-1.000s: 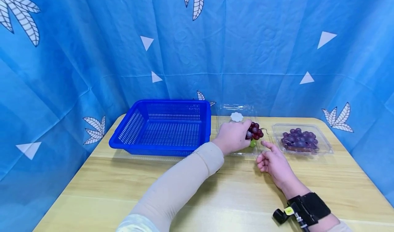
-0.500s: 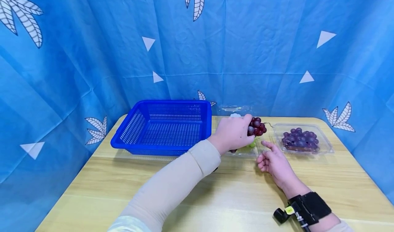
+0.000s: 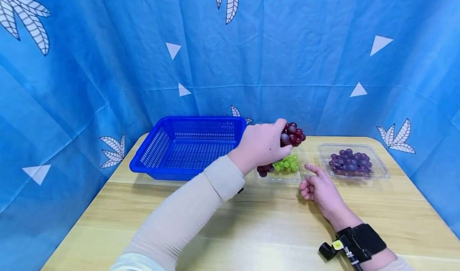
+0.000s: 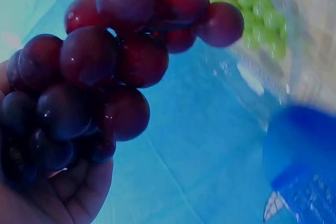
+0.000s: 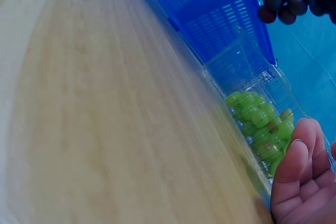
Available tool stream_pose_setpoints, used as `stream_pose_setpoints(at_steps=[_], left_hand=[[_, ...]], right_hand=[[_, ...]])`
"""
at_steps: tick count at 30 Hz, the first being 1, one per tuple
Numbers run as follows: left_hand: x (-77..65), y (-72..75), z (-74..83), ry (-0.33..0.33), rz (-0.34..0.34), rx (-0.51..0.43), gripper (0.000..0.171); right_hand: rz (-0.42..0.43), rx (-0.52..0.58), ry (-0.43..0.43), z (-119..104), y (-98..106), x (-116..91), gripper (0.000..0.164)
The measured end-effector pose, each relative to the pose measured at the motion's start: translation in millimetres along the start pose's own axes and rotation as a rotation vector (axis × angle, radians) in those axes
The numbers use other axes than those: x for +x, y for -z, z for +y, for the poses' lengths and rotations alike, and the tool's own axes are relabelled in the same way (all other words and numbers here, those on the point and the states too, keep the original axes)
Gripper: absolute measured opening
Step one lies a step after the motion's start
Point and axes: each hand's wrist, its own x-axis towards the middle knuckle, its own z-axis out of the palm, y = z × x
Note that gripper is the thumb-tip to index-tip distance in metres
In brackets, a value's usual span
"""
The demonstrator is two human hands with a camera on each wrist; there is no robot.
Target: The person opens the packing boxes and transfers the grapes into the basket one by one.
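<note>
In the head view my left hand (image 3: 259, 145) grips a bunch of dark red grapes (image 3: 294, 135), raised over a clear plastic box (image 3: 302, 175). Part of the bunch hangs below the palm; the left wrist view shows fingers curled round its purple end. Inside that box lies a bunch of green grapes (image 3: 286, 164), also plain in the right wrist view. My right hand (image 3: 322, 193) holds nothing and lies at the box's right front corner, its fingers loosely curled.
A blue plastic basket (image 3: 143, 170) with slotted walls stands left of the box. To the right is another clear box (image 3: 377, 165) holding purple grapes (image 3: 350, 163). A blue patterned curtain (image 3: 305, 55) hangs behind the wooden table (image 3: 273, 231).
My left hand has lifted the dark red grapes up out of the clear box and a little left, and the green grapes below now show. The right hand has stayed put.
</note>
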Motion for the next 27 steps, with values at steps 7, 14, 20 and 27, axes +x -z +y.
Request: stream_pose_setpoints(at_steps=[7,14,20,27], left_hand=[[3.8,19.8,-28.0,0.145,-0.020,-0.029,0.056],[8.6,23.6,-61.0,0.243,-0.010,-0.058,0.053],[9.3,13.5,-90.1,0.335,-0.055,-0.067,0.058],[9.1,3.1,-119.9,0.450,-0.108,-0.105,0.066]], right_hand=[[-0.006,-0.002,0.004,0.4,1.1,-1.0,0.052],[-0.002,-0.006,0.002,1.5,2.7,-0.7,0.052],[-0.006,-0.007,-0.005,2.3,2.7,-0.9,0.052],[-0.013,-0.019,0.000,1.3,1.6,-0.3,0.052]])
